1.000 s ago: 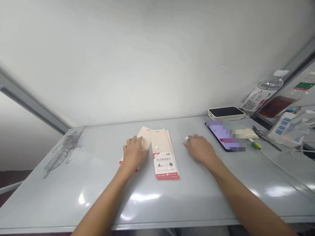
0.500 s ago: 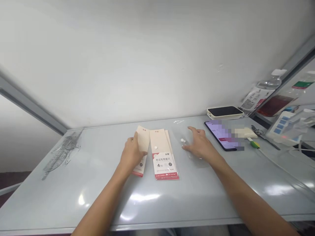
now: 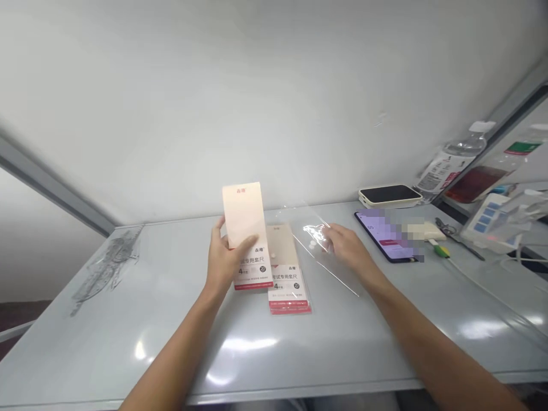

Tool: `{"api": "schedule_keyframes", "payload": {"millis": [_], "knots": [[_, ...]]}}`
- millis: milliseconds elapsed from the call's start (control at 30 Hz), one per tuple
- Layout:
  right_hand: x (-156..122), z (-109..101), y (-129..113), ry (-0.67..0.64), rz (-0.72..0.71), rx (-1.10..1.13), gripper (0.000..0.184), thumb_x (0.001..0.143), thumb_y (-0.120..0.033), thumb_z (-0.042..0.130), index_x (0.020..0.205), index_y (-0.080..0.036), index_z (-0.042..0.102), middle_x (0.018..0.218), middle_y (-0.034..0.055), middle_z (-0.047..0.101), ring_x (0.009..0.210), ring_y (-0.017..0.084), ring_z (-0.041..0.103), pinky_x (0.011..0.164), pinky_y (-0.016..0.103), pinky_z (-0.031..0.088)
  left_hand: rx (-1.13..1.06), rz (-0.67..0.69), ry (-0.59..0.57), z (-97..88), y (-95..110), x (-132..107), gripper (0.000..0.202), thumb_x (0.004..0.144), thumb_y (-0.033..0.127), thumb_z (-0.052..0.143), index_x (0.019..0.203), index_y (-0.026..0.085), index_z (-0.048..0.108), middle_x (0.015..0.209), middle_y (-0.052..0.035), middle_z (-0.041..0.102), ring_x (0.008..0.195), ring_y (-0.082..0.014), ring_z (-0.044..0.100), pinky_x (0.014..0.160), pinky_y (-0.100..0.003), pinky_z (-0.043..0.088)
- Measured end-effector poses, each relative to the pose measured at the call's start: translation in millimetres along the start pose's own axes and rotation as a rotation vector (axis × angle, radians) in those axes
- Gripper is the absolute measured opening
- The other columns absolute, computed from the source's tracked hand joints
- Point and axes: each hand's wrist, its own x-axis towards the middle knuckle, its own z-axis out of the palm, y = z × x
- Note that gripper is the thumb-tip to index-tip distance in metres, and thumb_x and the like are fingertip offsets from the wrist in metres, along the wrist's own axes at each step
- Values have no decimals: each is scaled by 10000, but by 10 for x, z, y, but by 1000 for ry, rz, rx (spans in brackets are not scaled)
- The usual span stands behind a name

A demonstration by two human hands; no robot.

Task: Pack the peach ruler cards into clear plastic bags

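Observation:
My left hand grips a pale pink card insert with a red bottom band and printed text, held upright above the grey table. My right hand pinches a clear plastic sleeve with a small white dot on it, lifted off the table at a slant. Between the hands a small stack of the same pink and red packs lies flat on the table.
At the right rear lie a phone with a lit screen, a dark-topped cream box, a plastic bottle, scissors, a cable and a white device. A white wall stands behind the table.
My left hand has picked the pink card off the table and raised it upright. My right hand has taken hold of the clear sleeve and lifted it from the table.

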Motion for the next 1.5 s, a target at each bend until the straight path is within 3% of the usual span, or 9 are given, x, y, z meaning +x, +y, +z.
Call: {"api": "schedule_keyframes", "payload": {"millis": [67,167,367,567,733,900,1100,1233,1500], "knots": [[-18,12,-4,-37,2,45,321,787,-364,402,937,-182,620,595,-2,519,535,140,475,511,250,369,-129,-65,-59,28,-14,-20,640,617,402,723,1158,159,484,857,-76,680,663,-197,649,596,-317,520],[-39,52,-3,-101,14,88,367,722,-252,457,1061,-175,574,569,-42,455,494,111,424,502,237,362,-234,-140,-129,87,-65,-60,458,625,443,707,937,135,574,706,-50,671,560,-175,627,538,-301,508],[-128,236,-2,-269,-58,159,577,754,-326,508,1294,-164,385,721,-22,477,576,119,500,541,244,431,-233,-242,-69,195,-99,-160,523,724,522,582,1121,218,432,644,9,643,483,-150,607,431,-248,465],[-260,408,13,-183,-113,-26,700,743,-453,551,1360,-212,325,660,-45,478,594,142,518,608,285,444,-307,-365,-90,130,-141,-104,627,711,257,586,1279,227,322,605,32,606,456,-139,583,421,-234,443],[-277,382,-48,-169,-96,14,765,635,-470,658,1304,-173,433,559,-54,468,543,152,495,534,270,408,-434,-308,-123,120,-132,-68,605,681,272,660,1226,208,406,742,-11,650,570,-148,621,518,-260,482],[-262,357,-58,-186,-48,47,474,590,-399,691,991,-149,651,485,-59,441,465,123,457,467,243,366,-409,-246,-286,161,-158,-93,352,704,414,652,914,140,580,724,-48,659,576,-141,609,555,-265,483],[-292,405,-3,-264,-85,152,167,614,-228,642,762,-162,686,519,-16,578,523,152,541,500,255,417,-130,-9,-305,228,-163,-219,366,750,467,581,957,166,567,692,-20,647,568,-139,600,492,-240,469],[-301,424,-17,-286,-81,278,173,627,-207,630,783,-153,681,645,16,658,603,173,599,539,266,460,-37,15,-387,243,-145,-241,353,800,476,502,971,168,524,777,-35,642,624,-144,601,514,-242,482],[-269,418,-41,-373,-96,551,305,682,-305,667,940,-144,675,839,75,707,708,186,647,610,292,493,134,188,-264,167,-176,-150,304,834,452,456,969,184,502,780,-21,602,646,-124,558,523,-214,438]]}}
